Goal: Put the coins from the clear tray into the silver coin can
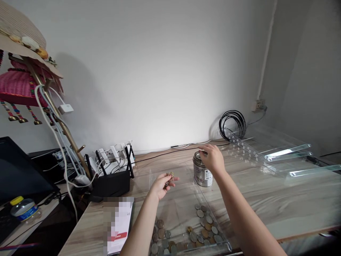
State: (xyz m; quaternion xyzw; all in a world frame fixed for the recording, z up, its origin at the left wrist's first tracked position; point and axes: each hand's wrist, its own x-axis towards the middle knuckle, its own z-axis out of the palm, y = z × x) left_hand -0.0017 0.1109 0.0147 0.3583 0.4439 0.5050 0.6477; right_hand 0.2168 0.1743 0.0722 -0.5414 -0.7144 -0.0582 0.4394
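My left hand [161, 186] is closed round several coins [171, 174], palm turned up, above a clear plastic tray [181, 199]. Over the top of a metal tin [203, 174] is my right hand [213, 157], thumb and fingers drawn together at the lid. Whatever those fingers hold, if anything, is too small to make out. The tin stands upright at the tray's far right edge and bears a white label. Loose silver and gold coins [205, 225] lie at the tray's near right, and more coins [161, 233] lie at its near left.
A black router [112, 183] and white plugs stand at the left, with a phone-like screen [122, 220] in front. Clear acrylic panels [279, 153] and a coiled black cable [232, 124] sit at the right. A bottle [25, 209] is far left.
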